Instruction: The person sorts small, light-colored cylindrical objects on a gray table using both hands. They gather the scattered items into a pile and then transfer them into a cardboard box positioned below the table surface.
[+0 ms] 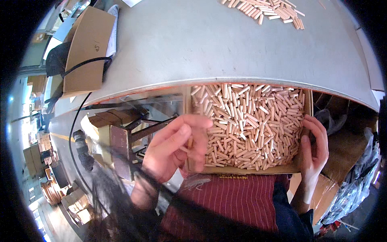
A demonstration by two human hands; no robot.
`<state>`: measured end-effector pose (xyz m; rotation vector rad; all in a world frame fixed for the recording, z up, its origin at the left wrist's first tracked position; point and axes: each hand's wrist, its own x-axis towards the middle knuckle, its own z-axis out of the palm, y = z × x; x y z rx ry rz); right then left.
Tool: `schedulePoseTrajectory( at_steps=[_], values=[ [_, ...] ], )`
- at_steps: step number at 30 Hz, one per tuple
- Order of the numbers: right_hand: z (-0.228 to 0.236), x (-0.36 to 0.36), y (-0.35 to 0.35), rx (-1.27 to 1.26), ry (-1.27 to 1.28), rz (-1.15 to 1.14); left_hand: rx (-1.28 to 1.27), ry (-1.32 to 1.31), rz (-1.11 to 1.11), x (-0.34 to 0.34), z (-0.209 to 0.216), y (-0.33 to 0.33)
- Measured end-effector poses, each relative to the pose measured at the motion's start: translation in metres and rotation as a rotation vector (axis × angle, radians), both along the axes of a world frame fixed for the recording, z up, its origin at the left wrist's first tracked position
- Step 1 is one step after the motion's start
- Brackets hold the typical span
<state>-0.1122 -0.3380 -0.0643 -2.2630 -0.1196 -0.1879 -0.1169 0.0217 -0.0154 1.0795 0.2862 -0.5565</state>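
A shallow cardboard box [308, 101] full of short wooden dowels [252, 125] sits in front of me, its far end at or under the table edge. My left hand [171, 147] hovers at the box's left side, fingers curled and blurred. Between them a small pale stick shows, which looks like a wooden dowel [185, 149]. On the right, my right hand [315, 145] grips the box's side wall, thumb on the inner side and fingers over the rim.
Loose dowels [270, 10] lie in a pile on the far part of the grey table [193, 48]. At its left stands a cardboard carton [86, 48] with a black cable [86, 62]. Below are a dark metal frame [151, 131] and, right, clear plastic wrap [354, 181].
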Motion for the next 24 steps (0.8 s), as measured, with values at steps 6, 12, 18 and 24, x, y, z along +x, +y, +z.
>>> schedulePoseTrajectory(
  at_steps=[6,12,18,24],
  values=[
    [-0.009,0.001,-0.004,0.106,-0.039,-0.007,-0.185,-0.057,0.061,0.014,0.002,-0.009],
    [-0.013,0.0,-0.014,0.096,-0.059,0.03,-0.289,0.018,0.101,0.033,0.017,-0.015],
    [-0.013,0.003,-0.015,0.08,-0.069,0.073,-0.419,-0.026,0.154,0.072,0.022,-0.009],
    [-0.027,0.014,-0.03,-0.04,-0.25,0.323,-0.17,-0.221,0.294,0.169,0.042,0.011]
  ],
)
